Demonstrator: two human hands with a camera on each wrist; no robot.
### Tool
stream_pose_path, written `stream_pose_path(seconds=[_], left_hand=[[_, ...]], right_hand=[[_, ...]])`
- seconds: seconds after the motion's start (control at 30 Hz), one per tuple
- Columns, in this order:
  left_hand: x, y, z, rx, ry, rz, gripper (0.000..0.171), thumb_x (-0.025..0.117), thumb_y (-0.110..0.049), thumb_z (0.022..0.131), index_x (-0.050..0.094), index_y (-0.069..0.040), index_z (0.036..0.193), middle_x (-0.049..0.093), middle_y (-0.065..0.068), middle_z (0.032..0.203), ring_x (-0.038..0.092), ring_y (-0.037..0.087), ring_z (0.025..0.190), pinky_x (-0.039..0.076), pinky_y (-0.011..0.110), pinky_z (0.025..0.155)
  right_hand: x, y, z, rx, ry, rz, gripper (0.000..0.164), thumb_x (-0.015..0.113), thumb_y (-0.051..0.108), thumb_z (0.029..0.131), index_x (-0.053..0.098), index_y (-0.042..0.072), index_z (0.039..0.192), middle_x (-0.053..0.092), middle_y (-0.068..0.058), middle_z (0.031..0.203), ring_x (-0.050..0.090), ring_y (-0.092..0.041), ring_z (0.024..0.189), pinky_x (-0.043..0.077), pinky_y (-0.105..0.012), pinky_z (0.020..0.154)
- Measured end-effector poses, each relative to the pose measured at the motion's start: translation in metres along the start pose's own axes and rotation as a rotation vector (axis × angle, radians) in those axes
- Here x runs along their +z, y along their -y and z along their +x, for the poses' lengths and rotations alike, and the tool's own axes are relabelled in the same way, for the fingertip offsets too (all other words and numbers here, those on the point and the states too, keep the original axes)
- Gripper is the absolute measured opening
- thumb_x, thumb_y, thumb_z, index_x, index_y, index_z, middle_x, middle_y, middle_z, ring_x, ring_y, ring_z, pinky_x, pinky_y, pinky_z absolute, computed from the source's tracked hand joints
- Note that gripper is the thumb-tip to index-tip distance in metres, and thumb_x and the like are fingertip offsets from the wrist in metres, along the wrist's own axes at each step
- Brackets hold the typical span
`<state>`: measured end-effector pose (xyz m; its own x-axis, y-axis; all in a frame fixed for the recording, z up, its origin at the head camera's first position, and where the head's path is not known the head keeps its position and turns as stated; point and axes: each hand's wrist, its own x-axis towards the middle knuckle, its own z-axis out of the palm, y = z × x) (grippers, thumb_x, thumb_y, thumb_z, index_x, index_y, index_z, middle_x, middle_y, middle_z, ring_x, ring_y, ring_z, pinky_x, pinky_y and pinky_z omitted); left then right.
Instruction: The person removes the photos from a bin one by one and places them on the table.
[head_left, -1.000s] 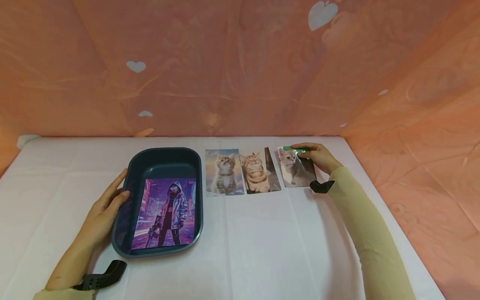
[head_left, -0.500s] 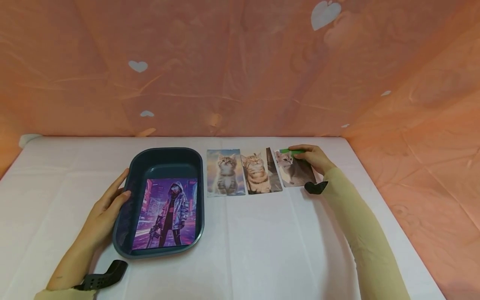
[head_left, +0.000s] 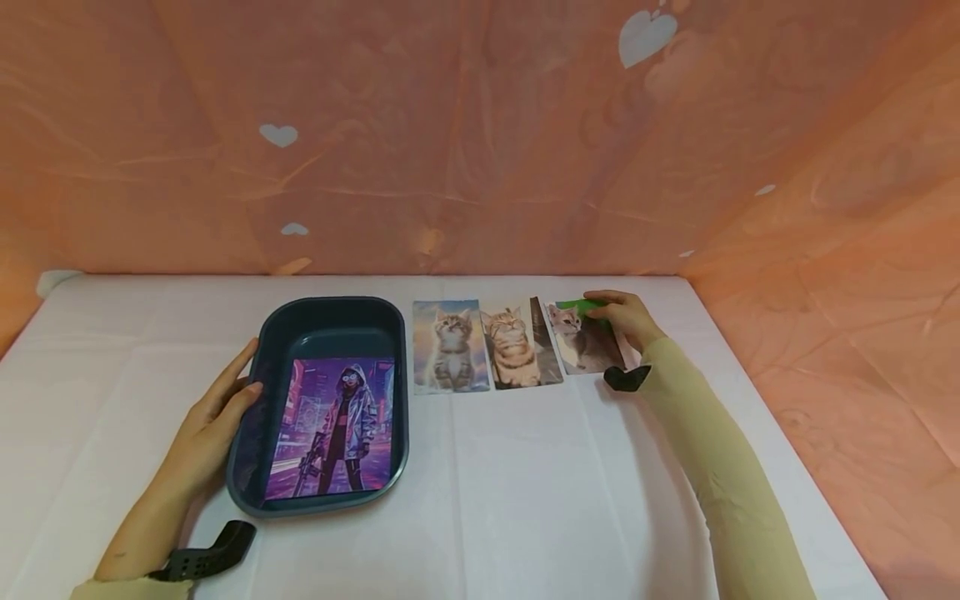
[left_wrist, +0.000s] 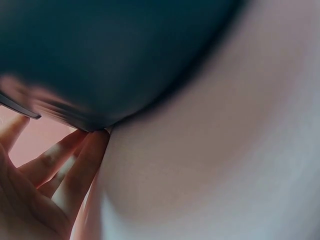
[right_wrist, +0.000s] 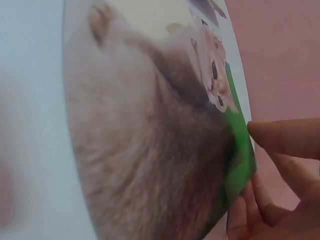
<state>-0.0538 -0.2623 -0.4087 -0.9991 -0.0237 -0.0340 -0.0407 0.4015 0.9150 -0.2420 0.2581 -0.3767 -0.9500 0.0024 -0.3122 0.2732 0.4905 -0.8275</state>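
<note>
My left hand [head_left: 204,425] rests against the left side of a dark blue-green tray [head_left: 262,350], thumb at the rim. In the left wrist view its straight fingers [left_wrist: 82,175] touch the tray's outer wall. Inside the tray lies a purple picture card [head_left: 337,429] showing a hooded figure. At the right, my right hand [head_left: 628,321] pinches the top right edge of a kitten photo card [head_left: 588,346] with a green upper corner. The right wrist view has the thumb and fingers on opposite faces of this card, which bows slightly.
An orange tabby card [head_left: 513,350] lies just left of the held card. Beside it is a grey kitten card [head_left: 452,350], close to the tray's right rim. The white-covered table [head_left: 517,483] ends at an orange curtain [head_left: 450,167] behind and on the right.
My right hand has moved the kitten photo card left, up close to the orange tabby card. The bright glare on its green corner has gone. The left hand and tray hold their places.
</note>
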Motion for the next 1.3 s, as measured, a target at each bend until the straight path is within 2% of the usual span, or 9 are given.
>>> stream_pose_path(seconds=[0.27,0.43,0.63,0.7,0.8,0.97,1.07,1.17,1.3], left_hand=[[0.000,-0.003,-0.003,-0.001,0.003,-0.007,0.056,0.038,-0.036,0.103,0.012,-0.043,0.152,0.026,0.032,0.150,0.028,0.051,0.128,0.024,0.076,0.093],[0.000,-0.002,-0.002,-0.006,0.003,-0.002,0.056,0.038,-0.035,0.103,0.011,-0.043,0.152,0.026,0.032,0.150,0.028,0.050,0.128,0.025,0.075,0.093],[-0.001,-0.001,-0.002,0.008,-0.001,0.004,0.056,0.039,-0.035,0.103,0.013,-0.042,0.152,0.028,0.030,0.150,0.031,0.035,0.132,0.025,0.072,0.095],[-0.001,-0.002,-0.003,0.012,-0.002,0.011,0.056,0.039,-0.036,0.103,0.013,-0.042,0.152,0.028,0.029,0.150,0.031,0.028,0.132,0.025,0.072,0.096],[-0.001,-0.002,-0.002,0.014,0.002,-0.002,0.056,0.040,-0.035,0.103,0.013,-0.042,0.152,0.026,0.028,0.152,0.028,0.031,0.134,0.023,0.072,0.098],[-0.002,-0.001,-0.001,0.013,0.003,-0.027,0.057,0.040,-0.033,0.103,0.013,-0.041,0.152,0.023,0.027,0.153,0.023,0.046,0.132,0.020,0.073,0.099],[-0.002,-0.001,0.000,0.014,0.000,-0.028,0.057,0.040,-0.032,0.103,0.013,-0.041,0.152,0.024,0.027,0.153,0.023,0.046,0.132,0.020,0.073,0.099],[-0.002,-0.002,-0.001,0.011,-0.001,-0.034,0.057,0.040,-0.033,0.103,0.013,-0.041,0.152,0.023,0.026,0.154,0.022,0.046,0.133,0.020,0.072,0.100],[-0.002,-0.004,-0.001,0.009,-0.005,-0.021,0.057,0.041,-0.034,0.103,0.014,-0.041,0.152,0.021,0.024,0.155,0.022,0.048,0.135,0.020,0.073,0.100]], right_hand=[[-0.003,0.000,-0.006,0.024,-0.044,-0.010,0.053,0.056,0.010,0.093,0.044,0.008,0.144,0.032,-0.020,0.152,0.022,-0.035,0.143,0.012,-0.054,0.116],[0.002,0.003,-0.011,-0.020,-0.110,0.074,0.054,0.055,0.004,0.089,0.044,0.001,0.142,0.036,-0.023,0.149,0.029,-0.034,0.140,0.019,-0.047,0.116],[0.014,0.012,-0.014,-0.077,-0.096,0.148,0.052,0.059,0.004,0.088,0.048,-0.001,0.139,0.042,-0.021,0.146,0.036,-0.030,0.135,0.026,-0.040,0.113],[0.020,0.013,-0.014,-0.091,-0.085,0.169,0.051,0.060,0.006,0.088,0.050,0.001,0.137,0.045,-0.019,0.144,0.046,-0.025,0.124,0.036,-0.036,0.106],[0.029,0.006,-0.005,-0.082,-0.004,0.339,0.050,0.064,0.010,0.088,0.053,0.009,0.137,0.054,-0.015,0.133,0.055,-0.019,0.089,0.049,-0.033,0.076],[0.042,-0.007,0.011,-0.099,0.171,0.576,0.050,0.068,0.013,0.088,0.052,0.014,0.136,0.058,-0.005,0.100,0.040,-0.015,0.054,0.036,-0.030,0.044],[0.049,0.006,0.002,-0.133,0.178,0.511,0.050,0.067,0.017,0.089,0.052,0.012,0.136,0.056,-0.003,0.087,0.034,-0.014,0.051,0.028,-0.031,0.041],[0.058,0.032,-0.021,-0.144,0.142,0.360,0.047,0.064,0.020,0.091,0.053,0.012,0.136,0.058,-0.006,0.092,0.033,-0.015,0.050,0.026,-0.033,0.044],[0.069,0.059,-0.045,-0.212,0.130,0.175,0.042,0.060,0.016,0.093,0.054,0.004,0.133,0.056,-0.018,0.124,0.058,-0.018,0.078,0.050,-0.039,0.075]])
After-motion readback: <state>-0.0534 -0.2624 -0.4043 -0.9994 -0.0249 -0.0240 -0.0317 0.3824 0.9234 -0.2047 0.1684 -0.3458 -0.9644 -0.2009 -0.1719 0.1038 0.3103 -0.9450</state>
